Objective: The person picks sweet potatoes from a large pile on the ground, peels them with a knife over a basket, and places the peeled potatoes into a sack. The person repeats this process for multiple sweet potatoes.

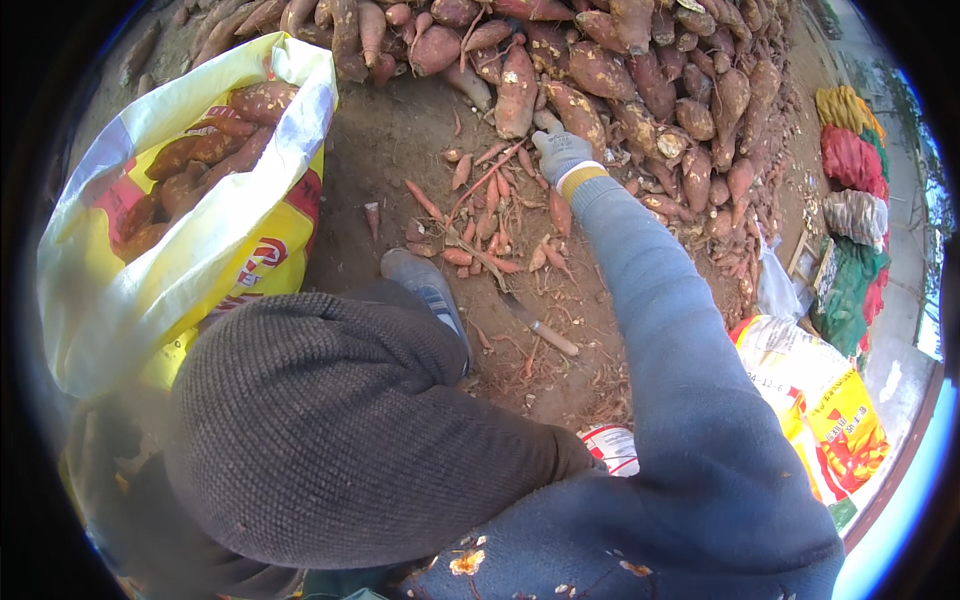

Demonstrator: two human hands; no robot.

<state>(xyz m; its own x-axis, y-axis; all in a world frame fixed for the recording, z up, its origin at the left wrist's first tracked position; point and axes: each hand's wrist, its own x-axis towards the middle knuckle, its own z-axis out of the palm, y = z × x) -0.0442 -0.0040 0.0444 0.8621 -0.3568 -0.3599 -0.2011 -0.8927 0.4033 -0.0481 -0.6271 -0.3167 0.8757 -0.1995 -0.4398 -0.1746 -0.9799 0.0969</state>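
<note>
My right hand (562, 154), in a pale grey knit glove, reaches forward to the near edge of a heap of sweet potatoes (600, 71). Its fingers are by a large sweet potato (576, 112); whether they grip anything is unclear. My left hand is out of view. Small sweet potatoes (491, 202) and roots lie on the soil just left of the glove. A knife (551, 336) with a wooden handle lies on the ground nearer to me. At the left, an open woven plastic sack (289, 247) holds several large sweet potatoes (202, 157).
My shoe (427, 285) is on the soil between the sack and the small roots. A white and red container (613, 448) is near my knee. At the right are a printed yellow and white sack (832, 420) and coloured mesh bags (855, 161).
</note>
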